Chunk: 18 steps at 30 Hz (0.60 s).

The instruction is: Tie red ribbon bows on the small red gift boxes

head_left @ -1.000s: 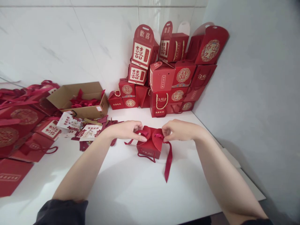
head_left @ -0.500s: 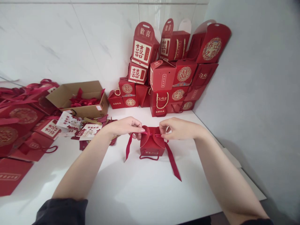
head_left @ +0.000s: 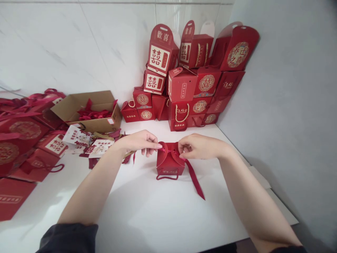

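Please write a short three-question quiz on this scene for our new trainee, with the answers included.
1. True or false: the small red gift box stands on the white counter, between the left hand and the right hand.
2. Multiple choice: what lies in the open cardboard carton? A) red ribbons B) scissors C) rolls of tape
3. Fill in the blank: the wide ribbon tail trails from the box on the ____ hand's side.

Key: 1 true; 2 A; 3 right.
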{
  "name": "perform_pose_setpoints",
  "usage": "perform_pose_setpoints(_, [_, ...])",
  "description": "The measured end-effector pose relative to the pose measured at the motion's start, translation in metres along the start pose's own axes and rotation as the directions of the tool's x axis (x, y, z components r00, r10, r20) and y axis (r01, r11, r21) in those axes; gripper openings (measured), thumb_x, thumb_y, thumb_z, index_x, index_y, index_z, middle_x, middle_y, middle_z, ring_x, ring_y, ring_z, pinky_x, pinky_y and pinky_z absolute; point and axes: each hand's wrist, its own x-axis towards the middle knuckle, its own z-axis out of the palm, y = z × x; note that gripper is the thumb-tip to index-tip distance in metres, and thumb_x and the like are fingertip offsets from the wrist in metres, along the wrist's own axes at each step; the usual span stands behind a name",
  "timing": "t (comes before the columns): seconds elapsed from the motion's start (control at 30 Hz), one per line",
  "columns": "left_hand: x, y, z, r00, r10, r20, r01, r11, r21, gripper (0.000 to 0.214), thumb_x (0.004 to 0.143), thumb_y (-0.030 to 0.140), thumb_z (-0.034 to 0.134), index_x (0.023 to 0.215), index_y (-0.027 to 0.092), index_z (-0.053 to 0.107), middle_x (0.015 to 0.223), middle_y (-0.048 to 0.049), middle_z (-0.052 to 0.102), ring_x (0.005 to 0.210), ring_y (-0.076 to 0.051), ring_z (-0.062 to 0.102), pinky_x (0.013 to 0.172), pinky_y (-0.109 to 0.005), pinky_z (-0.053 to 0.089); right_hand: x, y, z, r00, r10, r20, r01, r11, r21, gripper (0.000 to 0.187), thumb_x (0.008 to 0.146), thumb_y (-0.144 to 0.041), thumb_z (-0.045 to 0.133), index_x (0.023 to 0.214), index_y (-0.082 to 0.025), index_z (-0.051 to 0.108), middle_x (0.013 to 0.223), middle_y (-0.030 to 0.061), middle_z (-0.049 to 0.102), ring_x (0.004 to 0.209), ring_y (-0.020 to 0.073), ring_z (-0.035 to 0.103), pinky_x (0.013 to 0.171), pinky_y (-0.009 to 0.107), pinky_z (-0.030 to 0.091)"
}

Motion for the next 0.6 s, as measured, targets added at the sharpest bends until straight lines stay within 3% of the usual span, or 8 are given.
perform_pose_setpoints(0.13, [0.002,-0.001,0.003,1.000,-0.006,0.028,0.008,0.998,-0.067,0.036,0.073,0.050,0.069,0.073,0.015,0.063,0.069,-0.0050,0.069,0.063,-0.013,0.065,0.058,-0.022,0.048,0.002,-0.003,0.002,1.000,0.003,-0.005,-0.003,1.000,0.028,0.011,0.074,-0.029,0.064,0.071,-0.019,0.061,0.076,0.0014,0.066,0.066,0.0142,0.056,0.058,0.025,0.039])
perform_pose_setpoints(0.33, [0.001,0.004,0.010,0.997,0.007,0.081,0.003,0.992,-0.128,0.030,0.075,0.042,0.070,0.072,0.013,0.061,0.076,-0.0071,0.072,0.070,-0.014,0.069,0.067,-0.025,0.053,0.006,-0.005,0.005,0.998,0.039,0.055,-0.046,0.991,0.128,0.021,0.072,-0.024,0.065,0.093,-0.021,0.060,0.077,-0.0008,0.067,0.066,0.0137,0.058,0.057,0.024,0.041])
perform_pose_setpoints(0.47, [0.002,0.005,0.014,0.998,-0.005,0.062,0.014,0.989,-0.145,0.028,0.077,0.039,0.067,0.069,0.014,0.056,0.073,-0.0061,0.072,0.068,-0.014,0.069,0.064,-0.023,0.052,0.004,-0.008,0.005,0.998,0.041,0.043,-0.042,0.999,0.030,0.016,0.073,-0.016,0.059,0.088,-0.020,0.061,0.073,-0.0010,0.066,0.061,0.0122,0.056,0.054,0.023,0.038])
perform_pose_setpoints(0.6, [0.004,0.004,0.014,0.999,-0.008,0.046,0.016,0.987,-0.158,0.028,0.080,0.036,0.063,0.068,0.014,0.052,0.073,-0.0069,0.073,0.068,-0.014,0.070,0.060,-0.021,0.051,0.000,-0.014,0.009,0.982,0.136,-0.130,-0.163,0.959,-0.231,0.016,0.073,-0.008,0.052,0.084,-0.019,0.057,0.075,0.0032,0.065,0.063,0.0143,0.057,0.054,0.024,0.033])
